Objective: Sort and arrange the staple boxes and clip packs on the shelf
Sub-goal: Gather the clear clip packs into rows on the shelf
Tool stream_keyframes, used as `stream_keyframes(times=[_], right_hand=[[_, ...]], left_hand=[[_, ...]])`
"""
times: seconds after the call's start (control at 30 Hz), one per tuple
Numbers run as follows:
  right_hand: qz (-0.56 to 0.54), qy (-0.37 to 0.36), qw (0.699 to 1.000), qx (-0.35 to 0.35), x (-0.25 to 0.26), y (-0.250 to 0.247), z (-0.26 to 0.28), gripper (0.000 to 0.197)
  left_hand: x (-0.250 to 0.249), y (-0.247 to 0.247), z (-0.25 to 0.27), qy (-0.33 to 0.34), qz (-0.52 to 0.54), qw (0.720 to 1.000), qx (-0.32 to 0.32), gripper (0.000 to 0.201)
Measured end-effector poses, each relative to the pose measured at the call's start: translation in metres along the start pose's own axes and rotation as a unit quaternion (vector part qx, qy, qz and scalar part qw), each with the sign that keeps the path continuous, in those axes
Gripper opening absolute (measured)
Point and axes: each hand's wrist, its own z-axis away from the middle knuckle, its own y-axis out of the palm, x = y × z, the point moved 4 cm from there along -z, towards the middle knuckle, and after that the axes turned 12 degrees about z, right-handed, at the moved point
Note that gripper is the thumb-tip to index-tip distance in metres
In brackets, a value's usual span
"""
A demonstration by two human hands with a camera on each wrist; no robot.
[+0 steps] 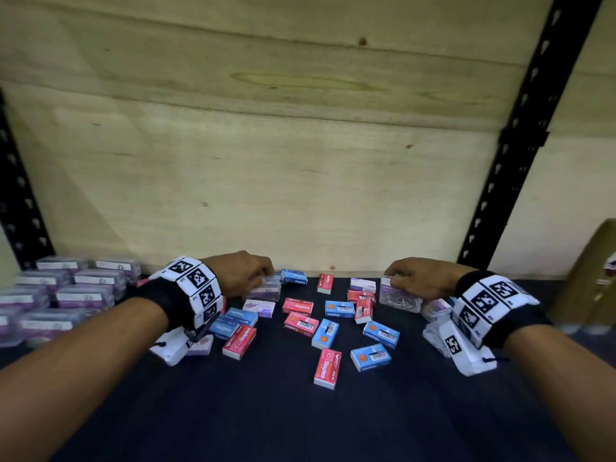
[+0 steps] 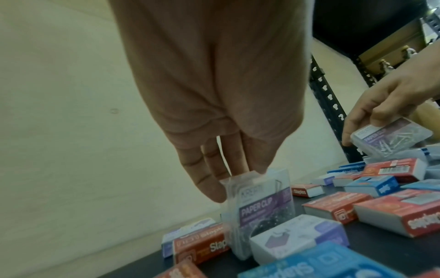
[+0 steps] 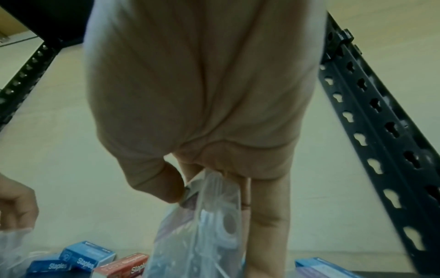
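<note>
Red and blue staple boxes point(image 1: 301, 306) lie scattered on the dark shelf point(image 1: 300, 411), with a few white-and-purple boxes point(image 1: 260, 307) among them. My left hand point(image 1: 248, 276) grips a clear paper clip pack point(image 1: 265, 290) near the back wall; the left wrist view shows that pack point(image 2: 259, 203) tilted on edge with my fingers point(image 2: 214, 180) curled over its top. My right hand point(image 1: 413, 278) grips another clear clip pack point(image 1: 398, 296), which the right wrist view shows point(image 3: 197, 229) pinched between thumb and fingers.
Clear purple-labelled clip packs point(image 1: 63, 295) stand stacked in rows at the shelf's left end. A plywood back wall point(image 1: 300, 145) closes the rear. Black slotted uprights point(image 1: 520, 128) flank the shelf. A cardboard box point(image 1: 593, 278) stands at the far right.
</note>
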Motion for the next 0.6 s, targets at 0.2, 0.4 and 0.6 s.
stream_keyframes(times=[0.2,0.4,0.6], right_hand=[[-0.071,-0.003,0.997,0.023,0.004,0.005,-0.006,0.031],[-0.078,-0.032,0.996,0.023,0.016,0.003,-0.009,0.029],[-0.083,-0.063,0.995,0.003,0.032,-0.004,-0.011,0.036]], left_hand=[[0.006,-0.002,-0.003,-0.011,-0.001,1.000,-0.009,0.034],[0.010,0.000,-0.005,-0.026,0.007,0.999,0.020,0.048],[0.017,-0.006,0.003,0.000,0.045,0.999,-0.010,0.040]])
